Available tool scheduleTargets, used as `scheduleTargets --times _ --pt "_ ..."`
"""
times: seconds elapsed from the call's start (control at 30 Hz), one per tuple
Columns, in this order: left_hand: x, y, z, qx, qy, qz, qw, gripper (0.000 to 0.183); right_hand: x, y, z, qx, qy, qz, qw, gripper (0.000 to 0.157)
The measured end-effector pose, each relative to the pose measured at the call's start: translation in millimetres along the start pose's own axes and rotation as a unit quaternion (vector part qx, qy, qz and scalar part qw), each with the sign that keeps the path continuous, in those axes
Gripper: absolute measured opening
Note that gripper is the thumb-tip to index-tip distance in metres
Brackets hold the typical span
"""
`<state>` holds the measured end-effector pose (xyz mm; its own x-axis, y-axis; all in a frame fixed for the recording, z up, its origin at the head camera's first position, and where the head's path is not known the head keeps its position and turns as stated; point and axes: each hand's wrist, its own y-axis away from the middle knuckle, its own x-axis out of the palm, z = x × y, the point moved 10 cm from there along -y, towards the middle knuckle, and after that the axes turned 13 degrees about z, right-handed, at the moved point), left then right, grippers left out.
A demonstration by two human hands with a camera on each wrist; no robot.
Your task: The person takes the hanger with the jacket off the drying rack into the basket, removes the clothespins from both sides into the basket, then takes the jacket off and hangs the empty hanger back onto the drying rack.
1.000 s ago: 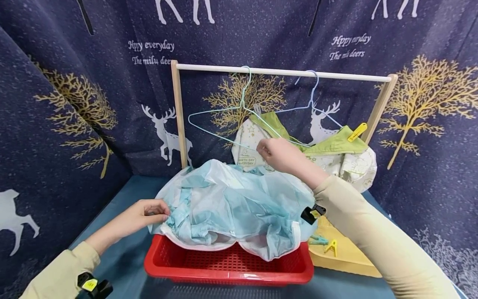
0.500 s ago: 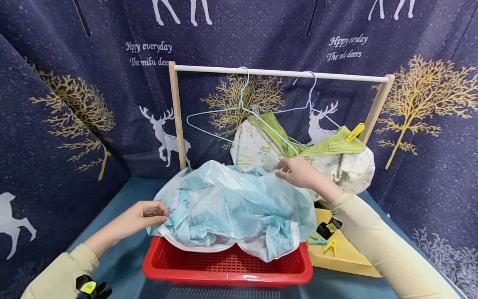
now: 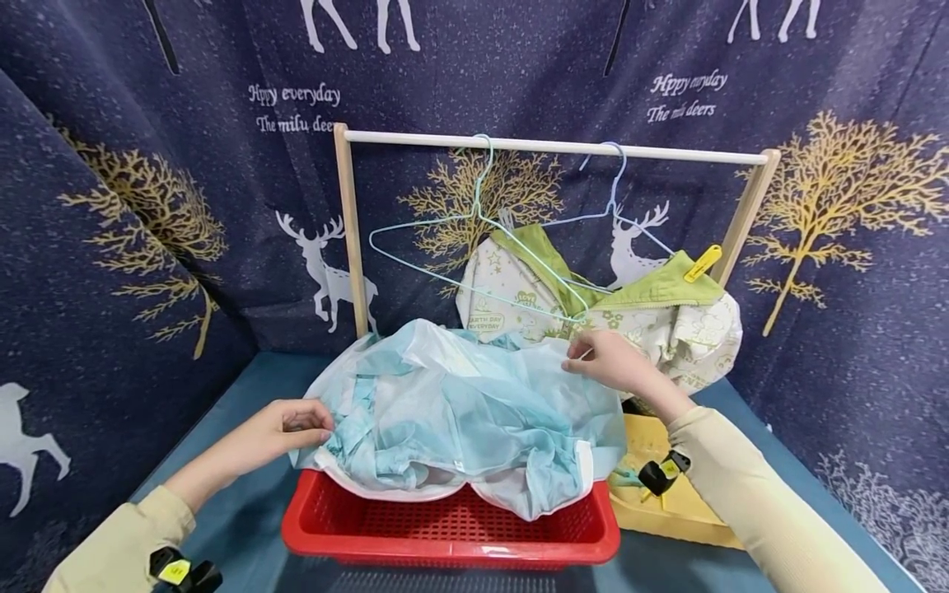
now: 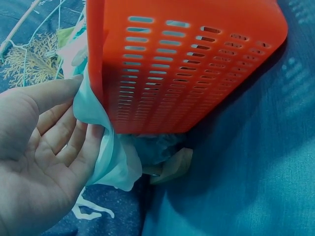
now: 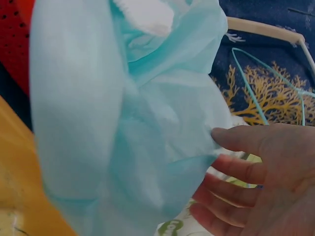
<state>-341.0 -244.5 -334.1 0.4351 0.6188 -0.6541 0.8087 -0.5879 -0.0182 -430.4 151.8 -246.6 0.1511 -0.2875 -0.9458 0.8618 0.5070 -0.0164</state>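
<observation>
A sheer light-blue jacket (image 3: 474, 395) with white zip edging lies bunched over a red basket (image 3: 445, 548). At its left side my left hand (image 3: 300, 424) holds the cloth's edge, thumb and fingers loosely curled about it; some fingertips are hidden behind the cloth. My right hand (image 3: 611, 358) pinches the upper right edge of the jacket, the thumb (image 5: 234, 137) on the near face and the fingers around the edge. Just above that hand, a mint-green hanger (image 3: 474, 216) hangs bare from the rack's rail.
Behind stands a rack with a white rail (image 3: 549, 145). A blue-purple hanger (image 3: 614, 198) carries a white printed garment (image 3: 685, 333) with green trim, a yellow clip (image 3: 703, 263) on it. A yellow box (image 3: 667, 511) with clips stands right of the basket.
My right hand has left the mint-green hanger, moved down and right, and taken the jacket's edge. The hanger has swung slightly lower. My left hand stays in place.
</observation>
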Motion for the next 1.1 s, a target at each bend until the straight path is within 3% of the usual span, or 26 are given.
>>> scheduleTargets --times 0.3,0.77,1.1 --pt "0.0 2.2 1.9 -0.011 0.0 -0.003 0.9999 0.016 0.9 -1 -18 0.013 -0.047 -0.017 0.999 0.012" --pt "1.8 0.3 1.4 0.005 0.001 -0.005 1.0 0.014 11.2 -4 -33 0.041 -0.054 -0.06 0.996 0.011" --pt "0.4 1.0 0.3 0.016 0.007 -0.009 0.9998 0.014 25.5 -8 -39 0.064 -0.106 -0.018 0.992 0.055"
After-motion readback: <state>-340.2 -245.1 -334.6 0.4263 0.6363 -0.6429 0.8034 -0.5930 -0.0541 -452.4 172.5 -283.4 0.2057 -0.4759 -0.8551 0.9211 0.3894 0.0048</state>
